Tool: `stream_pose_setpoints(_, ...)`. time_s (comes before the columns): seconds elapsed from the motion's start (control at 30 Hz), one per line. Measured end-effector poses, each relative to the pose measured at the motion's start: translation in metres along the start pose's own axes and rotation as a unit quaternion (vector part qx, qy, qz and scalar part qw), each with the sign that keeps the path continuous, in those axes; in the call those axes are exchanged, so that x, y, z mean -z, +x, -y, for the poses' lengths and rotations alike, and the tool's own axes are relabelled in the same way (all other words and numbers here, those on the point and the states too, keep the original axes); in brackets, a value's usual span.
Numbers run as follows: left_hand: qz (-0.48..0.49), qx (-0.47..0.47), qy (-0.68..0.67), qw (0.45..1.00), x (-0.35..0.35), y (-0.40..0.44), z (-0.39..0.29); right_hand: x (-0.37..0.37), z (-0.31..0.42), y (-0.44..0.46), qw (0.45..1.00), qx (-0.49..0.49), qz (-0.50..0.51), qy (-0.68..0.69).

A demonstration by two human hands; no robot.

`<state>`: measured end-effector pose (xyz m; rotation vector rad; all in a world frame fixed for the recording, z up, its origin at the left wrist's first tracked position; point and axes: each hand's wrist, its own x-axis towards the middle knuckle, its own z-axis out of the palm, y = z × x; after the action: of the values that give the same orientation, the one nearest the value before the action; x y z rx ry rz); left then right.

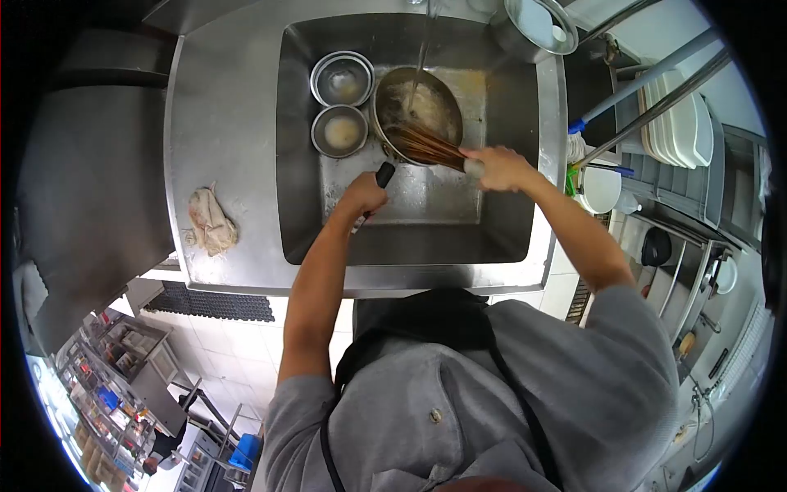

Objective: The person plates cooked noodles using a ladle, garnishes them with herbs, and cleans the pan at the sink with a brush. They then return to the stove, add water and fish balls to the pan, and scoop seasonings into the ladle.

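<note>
In a steel sink (pixel 410 246), water runs from above into a round pan (pixel 434 102) with cloudy liquid in it. My right hand (pixel 500 168) is wrapped round the pale end of a brown bristle brush (pixel 422 145), whose bristles reach into the pan at its lower edge. Below and left of the pan, my left hand (pixel 364 197) is closed on a black handle (pixel 384 174). Whether this handle joins the pan is unclear. Two metal bowls, an upper one (pixel 342 79) and a lower one (pixel 339 131), sit left of the pan.
A crumpled cloth (pixel 212 221) lies on the steel counter (pixel 221 115) left of the sink. A metal pot (pixel 541 29) stands at the sink's top right corner. White trays (pixel 676 119) and metal bars are at the right. A person (pixel 160 447) is far off at lower left.
</note>
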<state>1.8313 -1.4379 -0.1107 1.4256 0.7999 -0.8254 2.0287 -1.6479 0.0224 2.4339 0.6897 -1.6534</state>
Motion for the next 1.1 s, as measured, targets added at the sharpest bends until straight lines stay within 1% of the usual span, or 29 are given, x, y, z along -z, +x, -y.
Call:
stream_pose_setpoints(0.03, -0.095, -0.033, 0.204, 0.974, 0.002, -0.007, -0.003, -0.011, -0.013, -0.002, 1.000, 0.002, -0.004, 0.000)
stream_pose_setpoints(0.07, -0.184, -0.062, 0.398, 0.897, 0.003, -0.017, -0.007, -0.030, -0.034, -0.001, 0.996, 0.035, -0.054, -0.056)
stream_pose_setpoints(0.1, -0.184, -0.063, 0.402, 0.895, 0.001, -0.040, -0.019, -0.045, -0.049, -0.004, 0.987, 0.066, -0.103, -0.108)
stream_pose_setpoints(0.13, -0.226, -0.073, 0.486, 0.841, -0.004, -0.072, -0.041, -0.050, -0.053, -0.014, 0.987, 0.065, -0.107, -0.103)
stream_pose_setpoints(0.17, -0.263, -0.082, 0.563, 0.779, -0.006, -0.090, -0.055, -0.054, -0.057, -0.025, 0.993, 0.048, -0.072, -0.080)
stream_pose_setpoints(0.2, -0.263, -0.084, 0.565, 0.777, -0.004, -0.094, -0.060, -0.058, -0.060, -0.036, 0.997, 0.032, -0.036, -0.059)
stream_pose_setpoints(0.27, -0.263, -0.078, 0.611, 0.743, 0.008, -0.098, -0.063, -0.065, -0.062, -0.053, 0.998, 0.017, -0.053, -0.027)
stream_pose_setpoints(0.3, -0.264, -0.078, 0.611, 0.742, 0.018, -0.091, -0.051, -0.068, -0.062, -0.057, 0.998, 0.001, -0.069, 0.004)
stream_pose_setpoints(0.33, -0.288, -0.138, 0.603, 0.731, 0.031, -0.079, -0.031, -0.069, -0.063, -0.059, 0.997, 0.002, -0.071, 0.005)
stream_pose_setpoints(0.37, -0.311, -0.199, 0.594, 0.715, 0.039, -0.075, -0.031, -0.069, -0.063, -0.059, 0.990, -0.012, -0.144, -0.007)
stream_pose_setpoints(0.4, -0.313, -0.201, 0.594, 0.713, 0.042, -0.066, -0.033, -0.068, -0.063, -0.058, 0.976, -0.027, -0.215, -0.020)
stream_pose_setpoints(0.43, -0.217, -0.105, 0.502, 0.830, 0.043, -0.056, -0.034, -0.068, -0.062, -0.049, 0.976, -0.027, -0.216, -0.022)
stream_pose_setpoints(0.47, -0.113, -0.005, 0.389, 0.914, 0.043, -0.050, -0.038, -0.068, -0.058, -0.028, 0.955, 0.005, -0.296, 0.028)
stream_pose_setpoints(0.5, -0.115, -0.005, 0.386, 0.915, 0.041, -0.039, -0.034, -0.067, -0.052, -0.006, 0.925, 0.038, -0.372, 0.076)
stream_pose_setpoints(0.57, -0.108, 0.026, 0.260, 0.959, 0.033, -0.011, -0.014, -0.063, -0.022, 0.041, 0.897, 0.041, -0.429, 0.100)
stream_pose_setpoints(0.6, -0.105, 0.027, 0.257, 0.960, 0.029, -0.004, -0.006, -0.061, -0.006, 0.067, 0.918, 0.012, -0.393, 0.056)
stream_pose_setpoints(0.63, -0.124, 0.052, 0.247, 0.960, 0.022, 0.004, 0.000, -0.066, 0.002, 0.106, 0.948, -0.008, -0.319, -0.003)
stream_pose_setpoints(0.67, -0.147, 0.077, 0.236, 0.957, 0.021, 0.012, 0.003, -0.064, 0.016, 0.126, 0.984, -0.010, -0.171, -0.057)
stream_pose_setpoints(0.7, -0.153, 0.075, 0.236, 0.957, 0.022, 0.019, 0.012, -0.043, 0.029, 0.115, 0.983, -0.007, -0.175, -0.058)
stream_pose_setpoints(0.77, -0.221, 0.033, 0.360, 0.906, 0.012, 0.025, 0.044, -0.002, 0.047, 0.082, 0.998, 0.039, -0.029, -0.044)
stream_pose_setpoints(0.8, -0.215, 0.042, 0.355, 0.909, 0.013, 0.020, 0.042, -0.002, 0.053, 0.074, 0.996, 0.058, 0.054, -0.035)
stream_pose_setpoints(0.83, -0.171, 0.085, 0.301, 0.934, 0.010, 0.012, 0.043, -0.029, 0.050, 0.079, 0.996, 0.050, 0.074, -0.031)
stream_pose_setpoints(0.87, -0.135, 0.115, 0.243, 0.954, 0.006, 0.013, 0.034, -0.050, 0.044, 0.095, 0.994, 0.059, 0.036, -0.082)
stream_pose_setpoints(0.9, -0.162, 0.078, 0.236, 0.955, 0.001, 0.034, 0.047, -0.049, 0.044, 0.120, 0.987, 0.075, -0.017, -0.141)
stream_pose_setpoints(0.93, -0.168, 0.073, 0.234, 0.955, 0.010, 0.037, 0.035, -0.044, 0.051, 0.139, 0.974, 0.096, -0.065, -0.193)
stream_pose_setpoints(0.97, -0.162, 0.097, 0.247, 0.950, 0.004, 0.030, 0.029, -0.041, 0.053, 0.148, 0.973, 0.100, -0.055, -0.201)
stream_pose_setpoints(1.0, -0.154, 0.126, 0.265, 0.943, 0.002, 0.022, 0.035, -0.043, 0.054, 0.158, 0.979, 0.098, -0.070, -0.167)
stream_pose_setpoints(1.03, -0.145, 0.133, 0.265, 0.944, 0.000, 0.016, 0.045, -0.045, 0.047, 0.163, 0.984, 0.087, -0.086, -0.128)
stream_pose_setpoints(1.1, -0.155, 0.110, 0.238, 0.952, -0.003, 0.022, 0.035, -0.019, 0.037, 0.153, 0.986, 0.055, -0.146, -0.062)
